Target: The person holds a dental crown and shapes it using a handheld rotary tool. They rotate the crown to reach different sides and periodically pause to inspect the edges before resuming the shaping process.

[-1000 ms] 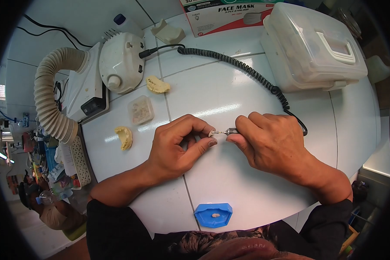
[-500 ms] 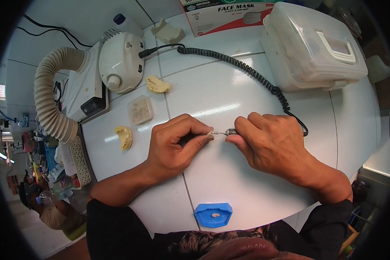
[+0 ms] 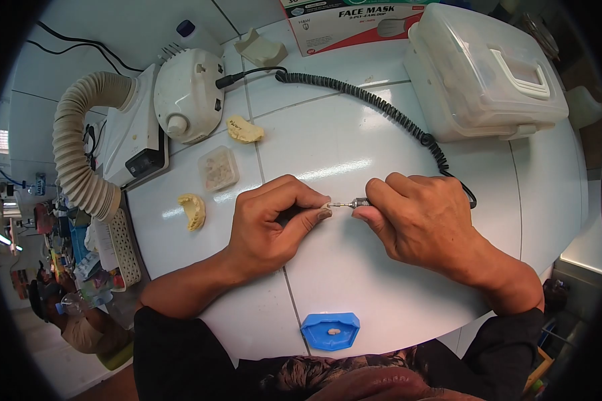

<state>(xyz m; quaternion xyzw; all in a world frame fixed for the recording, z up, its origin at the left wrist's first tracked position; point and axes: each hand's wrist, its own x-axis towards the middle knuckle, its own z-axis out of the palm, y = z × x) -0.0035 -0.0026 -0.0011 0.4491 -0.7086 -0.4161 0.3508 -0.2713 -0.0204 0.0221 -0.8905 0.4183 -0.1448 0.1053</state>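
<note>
My left hand (image 3: 264,224) pinches a small whitish tooth-like piece (image 3: 327,205) between thumb and forefinger, which partly hide it. Wrapped round a rotary handpiece (image 3: 360,202) is my right hand (image 3: 425,217); most of the handpiece's body is covered by the fingers. Its thin metal bur (image 3: 340,204) points left and meets the small piece, though exact contact is too small to tell. A blue dish (image 3: 310,329) close to my body holds another small pale piece (image 3: 333,331). Left of my hands lie two yellowish dental casts and a small clear box (image 3: 209,184) of pale bits.
A white motor unit (image 3: 192,93) feeds a coiled black cord (image 3: 374,103). Beside it stands a ribbed hose (image 3: 73,134). A face mask box (image 3: 354,30) and a translucent case (image 3: 448,87) stand at the back. Another person (image 3: 90,327) is at far left.
My right hand's fingers have shifted slightly to the right on the handpiece, showing a little more of its metal front. My left hand keeps its pinch.
</note>
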